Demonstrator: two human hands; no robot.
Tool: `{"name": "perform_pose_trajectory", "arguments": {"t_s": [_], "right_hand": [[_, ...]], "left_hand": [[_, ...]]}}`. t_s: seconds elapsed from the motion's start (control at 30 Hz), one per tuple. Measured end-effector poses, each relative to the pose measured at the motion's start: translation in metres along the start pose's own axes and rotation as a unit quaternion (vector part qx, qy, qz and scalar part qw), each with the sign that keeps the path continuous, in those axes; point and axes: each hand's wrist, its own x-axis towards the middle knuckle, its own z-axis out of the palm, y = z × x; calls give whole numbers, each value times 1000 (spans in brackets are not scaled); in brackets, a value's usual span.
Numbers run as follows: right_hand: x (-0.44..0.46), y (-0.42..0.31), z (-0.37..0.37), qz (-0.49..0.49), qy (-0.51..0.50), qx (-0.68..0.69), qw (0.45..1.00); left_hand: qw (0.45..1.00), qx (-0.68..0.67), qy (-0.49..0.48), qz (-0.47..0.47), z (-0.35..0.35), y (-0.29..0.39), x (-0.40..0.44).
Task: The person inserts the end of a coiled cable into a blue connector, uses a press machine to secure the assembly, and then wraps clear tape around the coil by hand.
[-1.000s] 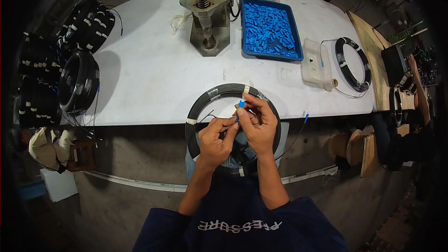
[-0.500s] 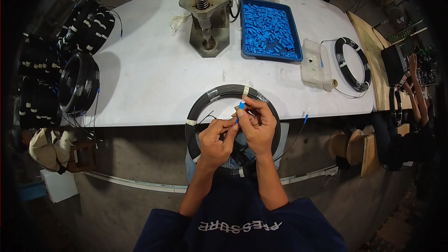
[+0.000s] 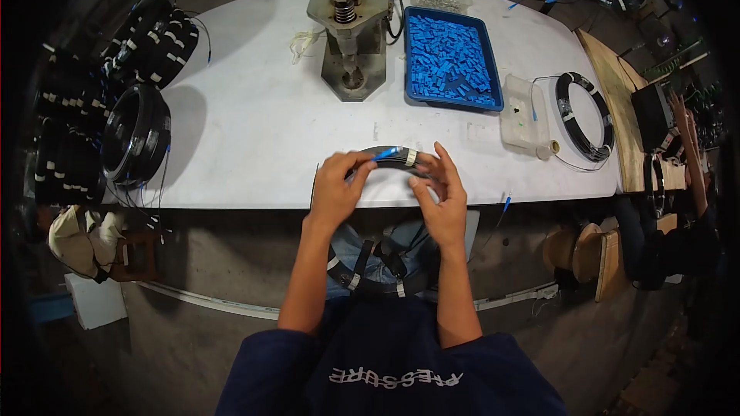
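White worktop (image 3: 254,115) spreads before us, its near edge at mid-frame; since half a second ago our hands have parted, so the blue connector (image 3: 388,153), at the centre of the frame over the far rim of one black cable coil (image 3: 378,288), is pinched by our left hand (image 3: 337,185) alone; our right hand (image 3: 445,204) is released, fingers spread near that rim, free for other work; farther up we count one metal press (image 3: 351,31), one blue tray (image 3: 453,104) of blue pieces (image 3: 447,54) too many to count, and two clear boxes (image 3: 520,135); at right, one taped coil (image 3: 564,108); at left, stacked coils (image 3: 73,158) we cannot number.
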Motion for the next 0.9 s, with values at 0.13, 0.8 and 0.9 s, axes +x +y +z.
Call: {"name": "perform_pose_trajectory", "arguments": {"t_s": [0.13,0.8,0.9], "right_hand": [[12,16,-20,-58,-42,-293,953],[-33,77,-71,40,44,-340,938],[-33,76,-71,37,47,-346,936]], "left_hand": [[998,40,-53,-17,-9,-39,21],[919,-207,111,-316,-23,-49,-88],[965,-53,52,-251,-14,-52,-86]]}}
